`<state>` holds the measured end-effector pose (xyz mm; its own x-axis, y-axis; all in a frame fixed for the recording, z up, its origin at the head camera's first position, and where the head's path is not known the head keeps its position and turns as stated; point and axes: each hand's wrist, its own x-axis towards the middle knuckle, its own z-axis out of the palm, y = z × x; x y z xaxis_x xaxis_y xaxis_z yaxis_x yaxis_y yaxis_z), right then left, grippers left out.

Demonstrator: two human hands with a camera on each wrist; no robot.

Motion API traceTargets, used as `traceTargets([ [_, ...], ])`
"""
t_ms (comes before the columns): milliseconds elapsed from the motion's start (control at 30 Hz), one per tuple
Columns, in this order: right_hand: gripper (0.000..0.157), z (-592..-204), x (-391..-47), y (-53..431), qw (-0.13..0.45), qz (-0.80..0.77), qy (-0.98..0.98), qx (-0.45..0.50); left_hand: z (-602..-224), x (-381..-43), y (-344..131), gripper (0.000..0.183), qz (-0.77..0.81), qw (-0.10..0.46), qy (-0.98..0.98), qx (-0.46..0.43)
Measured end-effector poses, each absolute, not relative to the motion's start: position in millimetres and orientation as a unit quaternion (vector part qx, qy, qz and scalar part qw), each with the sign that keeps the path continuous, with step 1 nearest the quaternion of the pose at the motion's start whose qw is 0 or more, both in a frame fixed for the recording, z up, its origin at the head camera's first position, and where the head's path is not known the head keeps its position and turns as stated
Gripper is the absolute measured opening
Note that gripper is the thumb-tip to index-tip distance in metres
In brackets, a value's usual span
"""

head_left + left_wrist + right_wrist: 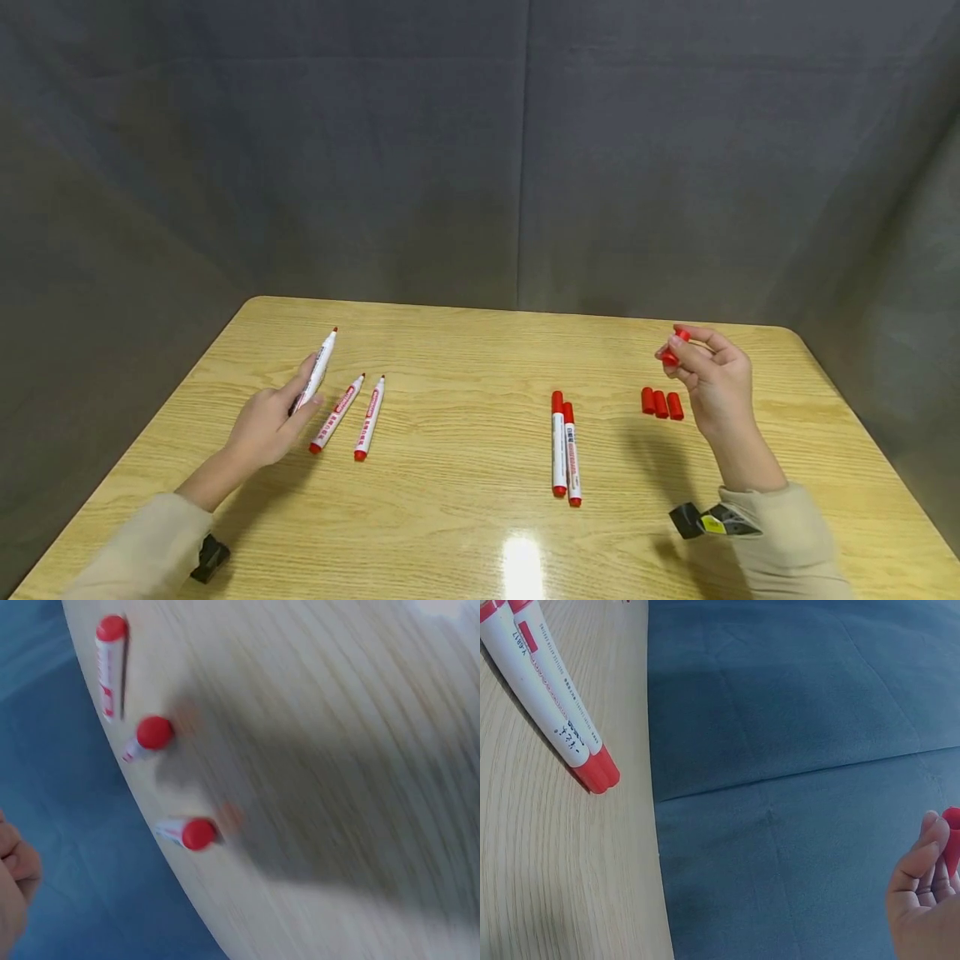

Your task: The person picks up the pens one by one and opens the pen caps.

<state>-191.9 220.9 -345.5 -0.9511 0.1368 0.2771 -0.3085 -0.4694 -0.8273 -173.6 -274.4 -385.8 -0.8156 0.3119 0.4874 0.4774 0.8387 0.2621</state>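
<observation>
My left hand holds a white whiteboard marker above the left of the table, its bare red tip pointing up and away. Beside it on the table lie two more uncapped markers, the left one slanted and the right one a little steeper. Above the table's right side, my right hand pinches a red cap between thumb and fingers. The cap also shows at the right edge of the right wrist view. Below that hand, three red caps lie in a row.
Two capped markers lie side by side right of centre. The wooden table ends at a grey curtain. In the left wrist view, three red-ended markers lie near the table edge.
</observation>
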Motion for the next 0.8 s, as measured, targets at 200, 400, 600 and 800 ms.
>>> traceTargets([
  [200,0.013,-344,-191,224,0.124,0.855,-0.496,0.083,-388,-180,-291,0.05,-0.111,0.195,-0.951,-0.215],
  [400,0.013,-343,-190,228,0.129,0.856,-0.493,0.085,-395,-192,-315,0.054,-0.015,0.124,-0.97,-0.206],
  [600,0.014,-343,-189,231,0.133,0.855,-0.494,0.081,-405,-201,-334,0.056,0.029,0.08,-0.976,-0.198],
  [800,0.015,-344,-188,234,0.139,0.854,-0.494,0.083,-414,-205,-339,0.058,0.015,0.045,-0.982,-0.182],
])
